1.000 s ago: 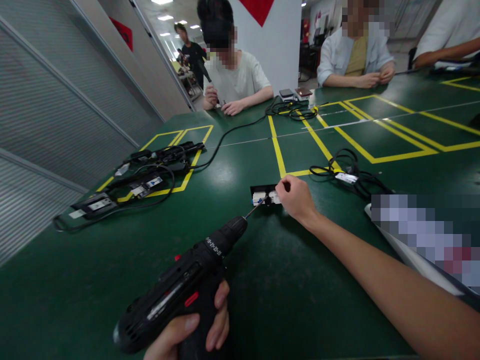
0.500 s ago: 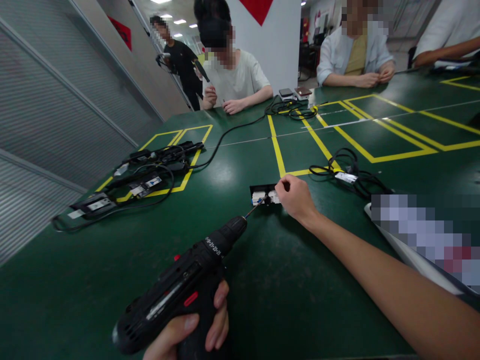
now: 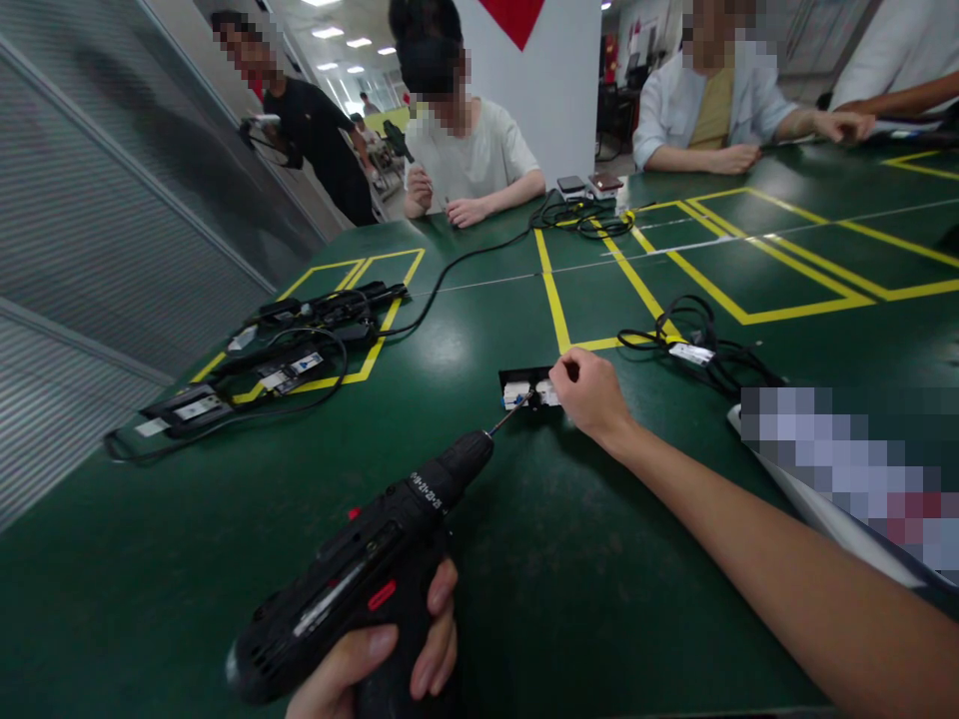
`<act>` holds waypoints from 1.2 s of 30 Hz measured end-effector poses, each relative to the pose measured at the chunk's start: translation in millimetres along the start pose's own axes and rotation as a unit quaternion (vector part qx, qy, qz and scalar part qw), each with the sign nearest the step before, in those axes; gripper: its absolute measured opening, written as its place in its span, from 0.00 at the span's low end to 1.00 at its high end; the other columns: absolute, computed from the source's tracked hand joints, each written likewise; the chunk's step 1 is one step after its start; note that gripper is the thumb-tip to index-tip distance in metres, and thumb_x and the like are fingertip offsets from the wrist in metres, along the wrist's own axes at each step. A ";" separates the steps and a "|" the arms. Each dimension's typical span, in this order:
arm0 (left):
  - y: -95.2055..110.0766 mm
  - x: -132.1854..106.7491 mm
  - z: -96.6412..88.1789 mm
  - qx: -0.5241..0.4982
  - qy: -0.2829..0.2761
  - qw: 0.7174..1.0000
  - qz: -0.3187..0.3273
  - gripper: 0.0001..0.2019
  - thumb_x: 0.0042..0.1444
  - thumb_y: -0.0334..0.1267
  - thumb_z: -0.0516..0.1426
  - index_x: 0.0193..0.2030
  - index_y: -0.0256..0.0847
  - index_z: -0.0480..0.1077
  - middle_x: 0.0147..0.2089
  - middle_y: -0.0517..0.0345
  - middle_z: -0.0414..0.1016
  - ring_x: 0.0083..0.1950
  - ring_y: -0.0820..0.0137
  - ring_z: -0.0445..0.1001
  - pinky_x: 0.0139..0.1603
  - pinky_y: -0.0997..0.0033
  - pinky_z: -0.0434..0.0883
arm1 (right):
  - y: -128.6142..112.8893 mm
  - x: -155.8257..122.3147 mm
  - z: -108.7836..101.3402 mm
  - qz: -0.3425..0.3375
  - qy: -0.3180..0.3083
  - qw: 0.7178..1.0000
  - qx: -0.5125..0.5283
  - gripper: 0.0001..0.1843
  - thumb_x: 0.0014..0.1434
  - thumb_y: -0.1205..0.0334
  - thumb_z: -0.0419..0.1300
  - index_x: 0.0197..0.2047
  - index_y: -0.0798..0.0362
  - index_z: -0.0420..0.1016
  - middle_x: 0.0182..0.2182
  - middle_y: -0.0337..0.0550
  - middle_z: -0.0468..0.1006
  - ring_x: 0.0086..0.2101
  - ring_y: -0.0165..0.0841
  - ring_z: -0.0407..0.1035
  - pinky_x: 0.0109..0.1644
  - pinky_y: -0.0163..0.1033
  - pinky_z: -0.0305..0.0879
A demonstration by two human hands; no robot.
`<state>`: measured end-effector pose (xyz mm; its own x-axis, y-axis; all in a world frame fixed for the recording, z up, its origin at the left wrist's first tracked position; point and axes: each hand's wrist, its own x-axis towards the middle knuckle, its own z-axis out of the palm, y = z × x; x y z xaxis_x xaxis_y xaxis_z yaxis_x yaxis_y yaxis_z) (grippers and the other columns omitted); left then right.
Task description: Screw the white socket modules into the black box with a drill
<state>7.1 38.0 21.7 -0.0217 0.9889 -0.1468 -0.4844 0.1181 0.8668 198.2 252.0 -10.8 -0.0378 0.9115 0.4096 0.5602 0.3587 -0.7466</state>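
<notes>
My left hand (image 3: 382, 667) is wrapped round the grip of a black cordless screwdriver (image 3: 367, 569) near the bottom edge. Its thin bit reaches up and right to a small black and white part (image 3: 524, 387) lying on the green table (image 3: 187, 559). My right hand (image 3: 590, 397) is closed on the right end of that part, my forearm running in from the lower right.
Black power strips with cables (image 3: 277, 359) lie in a yellow-taped box at the left. A coiled black cable (image 3: 700, 345) lies right of the part. Two people sit across the table; another stands at the back left. A blurred white item (image 3: 846, 469) lies at the right.
My hands and the screwdriver have stayed put. The standing person in black at the back has walked closer and to the left. A seated person's arm at the far right has stretched out.
</notes>
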 end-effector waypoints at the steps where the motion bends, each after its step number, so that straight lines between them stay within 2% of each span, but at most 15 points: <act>1: -0.3 -0.1 -0.6 0.000 0.001 1.000 -0.004 0.16 0.48 0.38 0.51 0.45 0.37 0.65 0.31 0.52 0.65 0.17 0.75 0.59 0.16 0.68 0.61 | 0.1 0.0 0.1 0.000 0.000 1.000 0.000 0.11 0.56 0.60 0.49 0.27 0.54 0.68 0.26 0.42 0.71 0.28 0.30 0.63 0.32 0.36 0.55; 10: 1.0 0.3 -0.3 0.008 -0.018 1.000 0.011 0.17 0.49 0.36 0.50 0.47 0.40 0.62 0.32 0.52 0.66 0.17 0.75 0.59 0.16 0.68 0.61 | -1.0 0.6 -0.9 0.003 0.002 1.000 -0.003 0.11 0.56 0.60 0.49 0.27 0.54 0.68 0.26 0.42 0.71 0.28 0.30 0.62 0.32 0.36 0.55; 21: -0.6 -0.3 -1.3 0.000 0.001 1.000 -0.013 0.18 0.47 0.37 0.51 0.47 0.36 0.64 0.31 0.52 0.65 0.17 0.75 0.59 0.17 0.68 0.61 | 0.4 1.1 0.5 -0.002 0.004 1.000 0.003 0.11 0.56 0.61 0.49 0.26 0.54 0.67 0.25 0.41 0.70 0.27 0.30 0.62 0.31 0.35 0.54; 36: 0.9 -0.3 -1.0 0.007 -0.014 1.000 -0.009 0.16 0.48 0.37 0.51 0.45 0.39 0.65 0.32 0.53 0.66 0.17 0.75 0.59 0.17 0.68 0.61 | -0.1 0.6 0.3 0.004 -0.002 1.000 0.007 0.11 0.56 0.60 0.49 0.27 0.55 0.68 0.25 0.42 0.70 0.27 0.29 0.62 0.31 0.36 0.54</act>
<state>5.7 37.8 22.1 0.0109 0.9888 -0.1491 -0.4717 0.1365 0.8711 197.9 252.6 -10.6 -0.0372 0.9151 0.4015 0.5494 0.3544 -0.7567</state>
